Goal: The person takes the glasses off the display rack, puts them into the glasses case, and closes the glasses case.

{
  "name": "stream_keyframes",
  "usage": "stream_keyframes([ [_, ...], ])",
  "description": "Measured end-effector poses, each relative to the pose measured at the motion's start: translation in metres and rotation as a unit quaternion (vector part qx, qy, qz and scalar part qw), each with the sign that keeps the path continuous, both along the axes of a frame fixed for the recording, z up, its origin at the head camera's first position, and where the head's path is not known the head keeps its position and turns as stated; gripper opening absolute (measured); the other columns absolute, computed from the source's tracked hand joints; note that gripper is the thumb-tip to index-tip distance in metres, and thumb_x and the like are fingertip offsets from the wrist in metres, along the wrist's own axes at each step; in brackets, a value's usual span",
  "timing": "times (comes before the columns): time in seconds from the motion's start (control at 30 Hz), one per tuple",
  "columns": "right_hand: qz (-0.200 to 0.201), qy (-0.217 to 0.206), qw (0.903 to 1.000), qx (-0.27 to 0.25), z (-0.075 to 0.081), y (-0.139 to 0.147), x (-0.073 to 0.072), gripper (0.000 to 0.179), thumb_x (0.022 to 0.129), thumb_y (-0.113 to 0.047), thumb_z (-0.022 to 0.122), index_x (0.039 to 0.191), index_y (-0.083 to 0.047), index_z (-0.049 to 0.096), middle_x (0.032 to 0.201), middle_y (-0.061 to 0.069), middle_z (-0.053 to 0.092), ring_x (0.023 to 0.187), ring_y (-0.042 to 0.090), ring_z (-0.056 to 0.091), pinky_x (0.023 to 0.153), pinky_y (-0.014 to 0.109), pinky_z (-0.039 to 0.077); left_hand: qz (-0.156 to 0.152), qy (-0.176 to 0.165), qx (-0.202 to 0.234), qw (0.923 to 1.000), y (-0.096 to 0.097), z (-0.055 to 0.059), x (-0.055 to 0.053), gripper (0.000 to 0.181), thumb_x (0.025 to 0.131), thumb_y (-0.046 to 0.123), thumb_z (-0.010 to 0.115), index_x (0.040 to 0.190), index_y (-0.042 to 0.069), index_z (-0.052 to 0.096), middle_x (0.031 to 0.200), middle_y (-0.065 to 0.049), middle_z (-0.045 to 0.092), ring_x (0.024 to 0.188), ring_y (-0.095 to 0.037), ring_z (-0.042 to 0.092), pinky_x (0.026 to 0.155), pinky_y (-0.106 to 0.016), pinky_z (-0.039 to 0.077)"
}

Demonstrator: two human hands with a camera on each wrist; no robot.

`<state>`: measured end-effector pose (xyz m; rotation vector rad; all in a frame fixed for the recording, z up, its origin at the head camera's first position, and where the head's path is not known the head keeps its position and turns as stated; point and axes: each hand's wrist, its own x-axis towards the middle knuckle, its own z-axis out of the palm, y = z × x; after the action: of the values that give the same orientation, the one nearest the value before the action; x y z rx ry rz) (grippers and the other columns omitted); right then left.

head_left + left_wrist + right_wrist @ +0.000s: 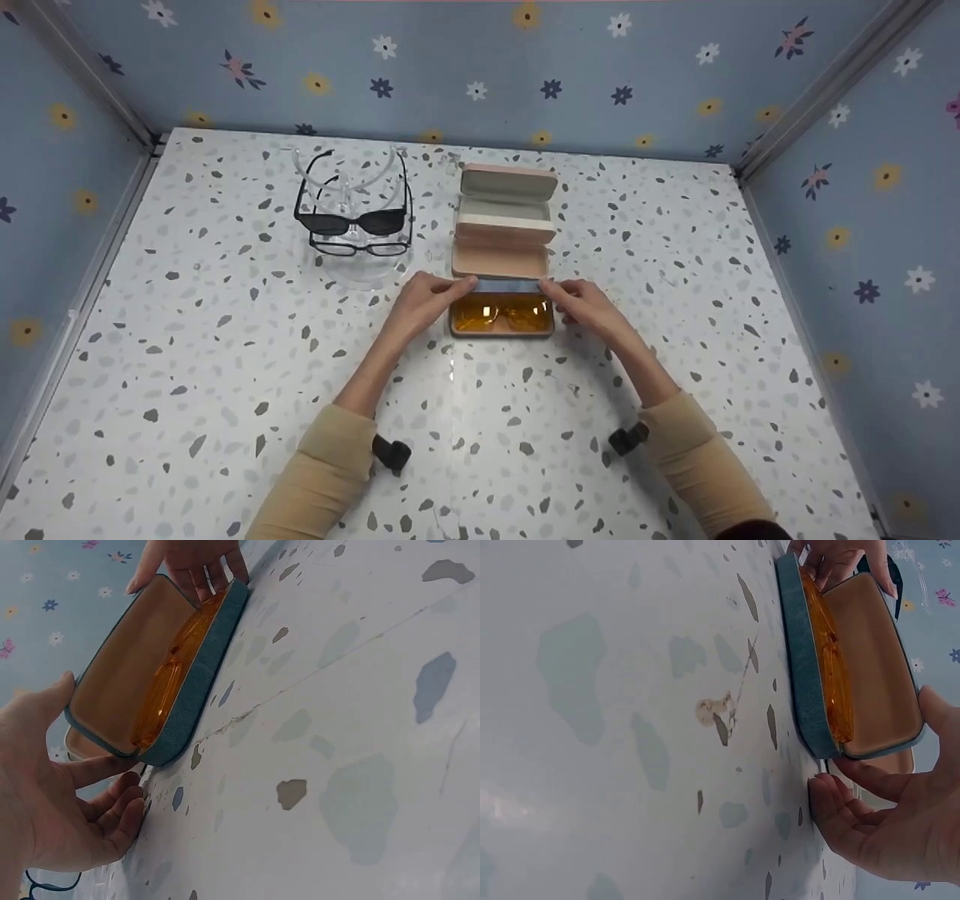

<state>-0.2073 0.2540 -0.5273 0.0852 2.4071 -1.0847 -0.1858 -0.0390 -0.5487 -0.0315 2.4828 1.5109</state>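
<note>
A blue-green glasses case (196, 679) with a tan lining stands on the table, its lid (877, 667) raised. Folded glasses with orange lenses (502, 313) lie in its base. At one end of the lid, my left hand (427, 300) grips with thumb at the upper edge and index finger low by the hinge. My right hand (585, 304) grips the other end in the same way. Both hands' remaining fingers curl loosely below, near the tabletop.
Directly behind are open pinkish cases, one tan-lined (501, 260) and one pale-lined (510, 184). At back left, a clear stand (364, 281) carries dark sunglasses (352, 223) and black-framed glasses (360, 249). Flowered blue panels (480, 52) border the speckled table (487, 450).
</note>
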Motion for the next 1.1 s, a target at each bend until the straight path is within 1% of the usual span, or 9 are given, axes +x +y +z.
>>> stream_keyframes([
  [0.13,0.004,0.006,0.9999,-0.012,-0.002,0.001,0.002,0.082,0.096,-0.069,0.054,0.139,0.0,0.059,0.131,0.022,0.065,0.105,0.028,0.065,0.095,0.04,0.055,-0.004,0.003,0.007,1.0,-0.001,-0.001,0.001,0.057,0.09,0.063,0.068,0.1,0.009,0.083,0.075,0.003,0.055,0.079,-0.018,0.05,0.076,-0.031,0.04],
  [0.23,0.009,0.014,0.9997,-0.018,-0.003,0.003,0.004,0.079,0.096,-0.068,0.057,0.137,-0.001,0.06,0.131,0.019,0.064,0.106,0.026,0.064,0.094,0.037,0.055,-0.008,-0.006,0.003,0.9999,-0.001,-0.002,0.002,0.058,0.089,0.063,0.069,0.113,0.01,0.08,0.098,-0.005,0.064,0.094,-0.02,0.054,0.089,-0.035,0.044],
  [0.3,0.013,0.02,0.9994,-0.024,-0.003,0.004,0.005,0.075,0.096,-0.066,0.058,0.135,-0.002,0.061,0.127,0.017,0.065,0.102,0.025,0.063,0.09,0.035,0.054,-0.009,-0.013,-0.001,0.9999,-0.001,-0.002,0.002,0.06,0.089,0.061,0.07,0.121,0.011,0.077,0.113,-0.009,0.065,0.104,-0.022,0.055,0.097,-0.038,0.045],
  [0.37,0.018,0.029,0.9988,-0.034,-0.003,0.005,0.005,0.07,0.097,-0.062,0.06,0.132,-0.002,0.063,0.12,0.016,0.065,0.095,0.023,0.061,0.085,0.033,0.053,-0.01,-0.018,-0.004,0.9998,-0.001,-0.003,0.002,0.061,0.09,0.06,0.07,0.125,0.01,0.075,0.119,-0.012,0.063,0.109,-0.025,0.054,0.1,-0.041,0.045],
  [0.47,0.025,0.034,0.9983,-0.041,-0.004,0.006,0.005,0.067,0.097,-0.058,0.062,0.133,-0.002,0.063,0.116,0.015,0.065,0.092,0.023,0.06,0.083,0.033,0.052,-0.011,-0.025,-0.002,0.9996,-0.001,-0.003,0.002,0.062,0.09,0.058,0.071,0.129,0.009,0.073,0.123,-0.014,0.06,0.113,-0.027,0.054,0.102,-0.043,0.045],
  [0.63,0.033,0.027,0.9985,-0.036,-0.004,0.004,0.006,0.073,0.095,-0.06,0.064,0.141,-0.004,0.057,0.129,0.017,0.065,0.103,0.027,0.064,0.091,0.038,0.054,-0.009,-0.039,-0.005,0.9992,-0.006,-0.005,0.005,0.075,0.088,0.061,0.072,0.14,0.007,0.063,0.131,-0.015,0.057,0.12,-0.03,0.054,0.109,-0.046,0.044],
  [0.73,0.038,0.025,0.9981,-0.042,-0.006,0.003,0.006,0.073,0.095,-0.059,0.066,0.142,-0.004,0.056,0.131,0.018,0.065,0.106,0.028,0.065,0.092,0.038,0.055,-0.008,-0.042,-0.01,0.999,-0.009,-0.007,0.009,0.081,0.087,0.062,0.073,0.143,0.006,0.059,0.134,-0.016,0.055,0.124,-0.032,0.053,0.111,-0.047,0.043],
  [0.93,0.037,0.031,0.9976,-0.05,-0.006,0.006,0.007,0.069,0.095,-0.053,0.069,0.142,-0.004,0.057,0.13,0.019,0.065,0.108,0.029,0.065,0.092,0.037,0.055,-0.018,-0.026,-0.017,0.9994,-0.009,-0.009,0.009,0.087,0.085,0.064,0.074,0.145,0.004,0.057,0.138,-0.017,0.054,0.129,-0.034,0.052,0.114,-0.048,0.041],
  [1.1,0.055,0.053,0.9963,-0.039,-0.007,0.012,0.009,0.067,0.096,-0.05,0.068,0.142,-0.004,0.057,0.135,0.021,0.062,0.116,0.032,0.064,0.096,0.041,0.056,-0.021,-0.015,-0.017,0.9995,-0.007,-0.011,0.007,0.088,0.082,0.064,0.077,0.143,0.003,0.059,0.14,-0.015,0.055,0.13,-0.032,0.053,0.114,-0.047,0.042],
])
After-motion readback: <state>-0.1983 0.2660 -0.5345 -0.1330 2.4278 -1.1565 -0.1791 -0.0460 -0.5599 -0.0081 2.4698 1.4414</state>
